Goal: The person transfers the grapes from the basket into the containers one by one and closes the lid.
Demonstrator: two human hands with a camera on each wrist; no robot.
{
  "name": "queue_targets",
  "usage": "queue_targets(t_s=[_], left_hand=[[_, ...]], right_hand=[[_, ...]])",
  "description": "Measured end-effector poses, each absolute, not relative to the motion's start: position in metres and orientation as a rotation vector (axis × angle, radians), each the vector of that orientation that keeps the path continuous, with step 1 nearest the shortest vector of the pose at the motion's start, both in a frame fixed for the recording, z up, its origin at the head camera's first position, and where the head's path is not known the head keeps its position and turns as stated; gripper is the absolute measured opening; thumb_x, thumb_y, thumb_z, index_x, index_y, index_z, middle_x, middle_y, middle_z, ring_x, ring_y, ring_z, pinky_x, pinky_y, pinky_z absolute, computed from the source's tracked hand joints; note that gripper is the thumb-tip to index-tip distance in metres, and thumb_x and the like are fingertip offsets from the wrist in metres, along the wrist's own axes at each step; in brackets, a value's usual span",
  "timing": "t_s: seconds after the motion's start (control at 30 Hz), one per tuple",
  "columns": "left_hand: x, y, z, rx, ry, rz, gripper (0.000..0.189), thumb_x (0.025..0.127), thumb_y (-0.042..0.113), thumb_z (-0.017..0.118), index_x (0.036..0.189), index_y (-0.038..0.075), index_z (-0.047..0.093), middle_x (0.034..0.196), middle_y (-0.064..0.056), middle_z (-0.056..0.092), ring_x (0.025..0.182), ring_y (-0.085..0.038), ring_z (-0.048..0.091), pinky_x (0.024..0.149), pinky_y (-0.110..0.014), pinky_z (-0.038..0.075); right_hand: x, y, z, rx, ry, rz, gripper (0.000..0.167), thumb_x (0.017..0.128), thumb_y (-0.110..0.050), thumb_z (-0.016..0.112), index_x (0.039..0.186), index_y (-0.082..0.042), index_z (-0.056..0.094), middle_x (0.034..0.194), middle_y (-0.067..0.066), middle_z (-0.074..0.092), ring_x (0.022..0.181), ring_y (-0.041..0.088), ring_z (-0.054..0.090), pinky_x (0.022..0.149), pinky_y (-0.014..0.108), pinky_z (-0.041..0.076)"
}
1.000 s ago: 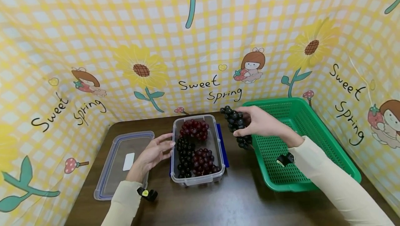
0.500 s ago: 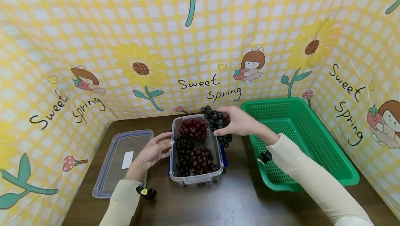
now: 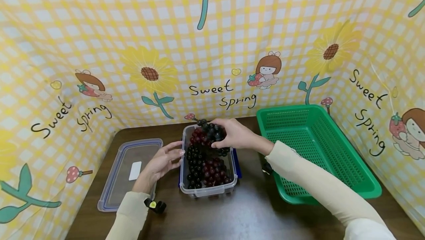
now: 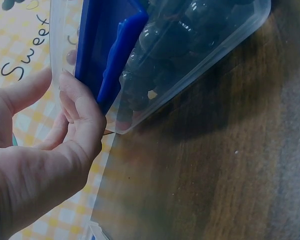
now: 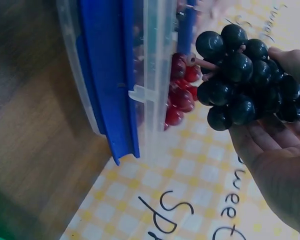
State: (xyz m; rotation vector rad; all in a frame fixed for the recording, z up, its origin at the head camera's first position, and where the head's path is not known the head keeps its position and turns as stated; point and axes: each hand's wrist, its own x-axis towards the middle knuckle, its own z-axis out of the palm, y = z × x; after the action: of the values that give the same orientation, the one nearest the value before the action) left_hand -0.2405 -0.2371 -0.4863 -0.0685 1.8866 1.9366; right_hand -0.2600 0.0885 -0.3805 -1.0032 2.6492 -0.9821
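Observation:
My right hand (image 3: 236, 135) grips a bunch of black grapes (image 3: 212, 132) above the back right part of a clear plastic container (image 3: 210, 190). In the right wrist view the held grapes (image 5: 238, 70) hang close by the container's rim, thumb on one side and fingers beneath. Inside the container lie red grapes (image 3: 196, 136) at the back, another black bunch (image 3: 195, 159) along the left, and a dark red bunch (image 3: 216, 171) at the front right. My left hand (image 3: 161, 163) rests against the container's left wall, its relaxed fingers beside the blue latch (image 4: 110, 55).
Left of the container, a clear lid (image 3: 124, 184) with a blue seal and white label lies on the dark wooden table (image 3: 245, 210). A green perforated basket (image 3: 282, 192) stands at the right. Yellow checked cloth (image 3: 212, 48) rises behind the table.
My right hand has carried the black grapes leftward from beside the green basket to over the container. The left hand stays at the container's side.

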Motion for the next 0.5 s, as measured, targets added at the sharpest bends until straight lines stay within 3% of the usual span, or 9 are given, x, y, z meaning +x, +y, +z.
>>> queue_targets(t_s=[0.03,0.07,0.13,0.2,0.23,0.27,0.33,0.43,0.5], left_hand=[[-0.24,-0.237,-0.487,-0.072,1.886,1.938,0.064,0.105,0.015,0.064,0.162,0.009,0.035,0.111,0.005,0.064,0.093,-0.008,0.062,0.087,-0.028,0.057],[-0.24,-0.237,-0.487,-0.074,1.886,1.94,0.063,0.105,0.014,0.064,0.161,0.009,0.035,0.111,0.005,0.064,0.093,-0.008,0.062,0.087,-0.028,0.057],[-0.239,-0.237,-0.487,-0.075,1.884,1.94,0.063,0.105,0.014,0.064,0.162,0.009,0.035,0.111,0.005,0.064,0.094,-0.008,0.062,0.087,-0.028,0.057],[-0.239,-0.237,-0.486,-0.076,1.88,1.942,0.064,0.105,0.015,0.065,0.161,0.009,0.035,0.111,0.005,0.064,0.094,-0.009,0.062,0.088,-0.028,0.057],[-0.238,-0.237,-0.486,-0.078,1.877,1.945,0.064,0.105,0.015,0.065,0.161,0.009,0.036,0.111,0.005,0.064,0.095,-0.009,0.062,0.088,-0.028,0.057],[-0.238,-0.236,-0.485,-0.07,1.877,1.943,0.064,0.105,0.015,0.065,0.161,0.009,0.035,0.111,0.005,0.064,0.095,-0.009,0.062,0.088,-0.028,0.057],[-0.238,-0.236,-0.484,-0.061,1.875,1.942,0.065,0.105,0.015,0.066,0.162,0.009,0.035,0.111,0.006,0.064,0.095,-0.009,0.062,0.087,-0.028,0.057],[-0.238,-0.236,-0.484,-0.059,1.869,1.952,0.065,0.105,0.015,0.066,0.161,0.008,0.035,0.109,0.006,0.065,0.094,-0.008,0.063,0.086,-0.027,0.057],[-0.239,-0.237,-0.484,-0.059,1.867,1.956,0.064,0.105,0.014,0.065,0.161,0.008,0.035,0.109,0.007,0.065,0.093,-0.008,0.063,0.086,-0.027,0.057]], right_hand=[[-0.26,0.085,-0.382,-1.023,2.652,-0.97,0.076,0.09,-0.032,0.084,0.155,-0.012,0.05,0.06,-0.005,0.05,0.048,0.013,0.03,0.078,0.039,0.048],[-0.261,0.082,-0.385,-1.047,2.658,-0.951,0.076,0.09,-0.032,0.084,0.155,-0.012,0.05,0.07,-0.003,0.062,0.051,0.012,0.041,0.082,0.04,0.051],[-0.263,0.077,-0.389,-1.092,2.669,-0.9,0.075,0.09,-0.032,0.084,0.155,-0.012,0.051,0.104,0.005,0.076,0.07,0.015,0.064,0.091,0.041,0.056],[-0.265,0.074,-0.392,-1.129,2.672,-0.861,0.074,0.091,-0.032,0.084,0.154,-0.011,0.052,0.138,0.01,0.07,0.104,0.02,0.073,0.102,0.044,0.057],[-0.265,0.073,-0.394,-1.138,2.678,-0.843,0.074,0.09,-0.033,0.084,0.153,-0.01,0.053,0.152,0.01,0.061,0.121,0.022,0.07,0.108,0.045,0.055],[-0.266,0.072,-0.395,-1.144,2.679,-0.832,0.073,0.091,-0.033,0.084,0.153,-0.01,0.053,0.152,0.01,0.061,0.133,0.024,0.064,0.111,0.046,0.054],[-0.268,0.071,-0.396,-1.145,2.675,-0.835,0.073,0.091,-0.033,0.084,0.153,-0.01,0.052,0.153,0.011,0.06,0.135,0.026,0.063,0.112,0.046,0.053],[-0.27,0.068,-0.396,-1.136,2.662,-0.886,0.074,0.091,-0.032,0.084,0.154,-0.011,0.052,0.154,0.01,0.059,0.116,0.026,0.07,0.106,0.046,0.055],[-0.272,0.067,-0.396,-1.122,2.66,-0.911,0.075,0.09,-0.032,0.085,0.155,-0.012,0.051,0.155,0.01,0.059,0.115,0.025,0.07,0.105,0.045,0.055]])
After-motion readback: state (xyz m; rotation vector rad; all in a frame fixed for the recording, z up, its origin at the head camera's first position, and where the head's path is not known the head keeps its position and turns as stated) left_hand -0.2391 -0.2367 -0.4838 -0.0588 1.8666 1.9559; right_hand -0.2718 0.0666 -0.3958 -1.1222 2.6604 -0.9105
